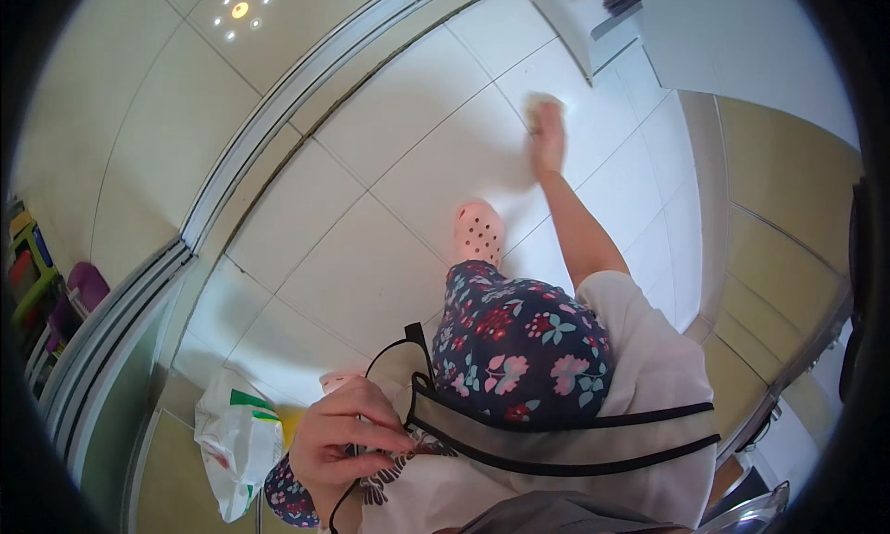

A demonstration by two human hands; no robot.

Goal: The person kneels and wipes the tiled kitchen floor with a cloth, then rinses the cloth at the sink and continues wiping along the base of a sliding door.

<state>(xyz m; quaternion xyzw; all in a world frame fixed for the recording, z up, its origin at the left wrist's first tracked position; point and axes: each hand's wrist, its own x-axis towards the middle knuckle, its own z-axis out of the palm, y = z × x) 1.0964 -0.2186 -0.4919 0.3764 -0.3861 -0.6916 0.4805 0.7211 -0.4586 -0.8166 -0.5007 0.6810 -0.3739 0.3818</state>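
Note:
My right hand [549, 141], blurred, reaches down to the white tiled floor [417, 172] and presses a pale cloth or sponge [541, 106] against it; the object's exact kind is unclear. My left hand [354, 430] is bent near my lap, its fingers curled beside the black-edged strap of a sheer apron [514, 440]. Whether the fingers pinch the strap or its thin cord cannot be made out. Below me are my knee in floral trousers [521, 353] and a pink perforated clog [480, 233]. Part of another pink clog [341, 381] shows near my left hand.
A metal sliding-door track [278, 103] curves across the left. A white plastic bag [233, 437] stands at the lower left, with colourful items [35, 277] beyond the door. Beige cabinets [779, 172] line the right, and a white angular panel [584, 26] stands at the top.

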